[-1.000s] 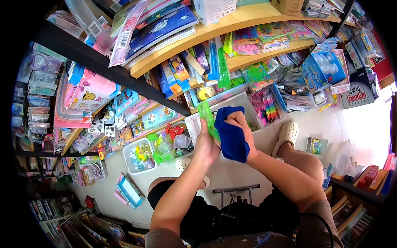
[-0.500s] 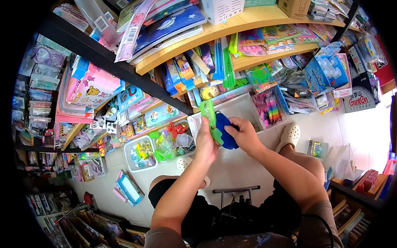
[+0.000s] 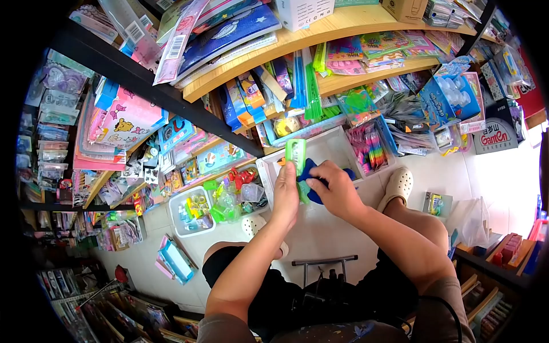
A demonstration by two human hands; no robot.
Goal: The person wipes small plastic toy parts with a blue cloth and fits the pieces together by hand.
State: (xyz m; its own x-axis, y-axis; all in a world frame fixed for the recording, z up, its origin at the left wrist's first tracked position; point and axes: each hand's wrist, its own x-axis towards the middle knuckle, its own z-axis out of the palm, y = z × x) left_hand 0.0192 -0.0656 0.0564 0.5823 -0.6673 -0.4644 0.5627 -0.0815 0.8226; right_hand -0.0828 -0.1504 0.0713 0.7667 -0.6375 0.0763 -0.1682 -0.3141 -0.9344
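Observation:
My left hand is closed around a green flat item that stands upright, its top end showing above my fingers. A blue cloth is bunched in my right hand, its fingers pressed together against the right side of the green item. Part of the green item's lower end shows below the cloth. Behind both hands lies a white bin on the floor by the shelf.
A small white basket of yellow and blue items stands left of my hands, beside a bin of green and red toys. Wooden shelves arch ahead. A blue box lies on the floor. A Ganten carton stands right.
The blue cloth, earlier spread wide over my right hand, is now bunched smaller against the green item. My left hand has turned the green item more upright.

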